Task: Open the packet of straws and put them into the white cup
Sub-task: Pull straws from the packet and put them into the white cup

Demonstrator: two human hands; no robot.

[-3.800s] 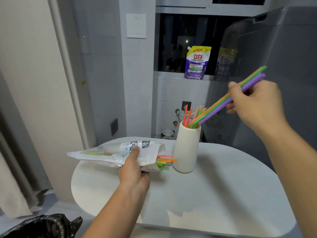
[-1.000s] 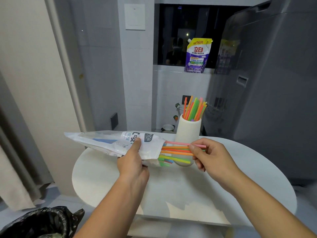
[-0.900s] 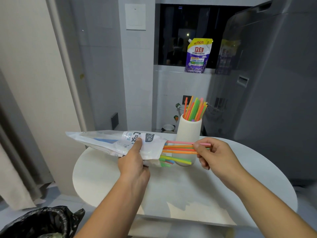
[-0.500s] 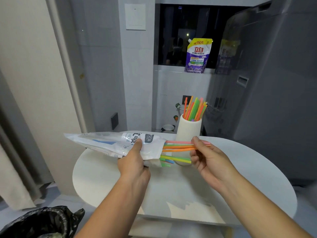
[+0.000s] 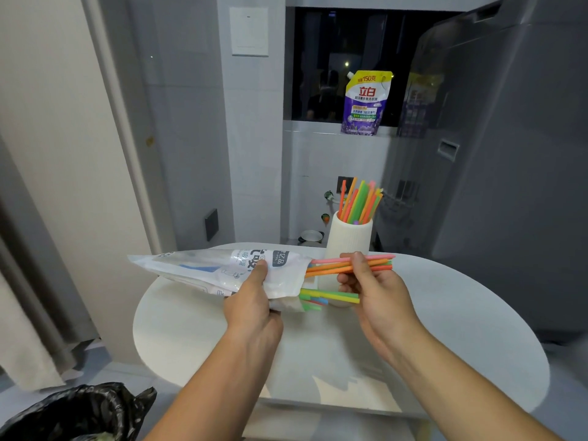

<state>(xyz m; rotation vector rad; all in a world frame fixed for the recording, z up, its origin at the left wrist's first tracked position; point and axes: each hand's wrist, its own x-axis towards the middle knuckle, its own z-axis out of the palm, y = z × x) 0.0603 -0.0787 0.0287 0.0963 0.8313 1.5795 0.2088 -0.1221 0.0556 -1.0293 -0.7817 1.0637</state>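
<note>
Here, straws [image 5: 327, 266] in grip of right hand [image 5: 378, 291].

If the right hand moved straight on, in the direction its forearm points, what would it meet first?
Probably the white cup, which stands just behind the right hand and the straws it pinches. Depth is unclear from this one view.
</note>
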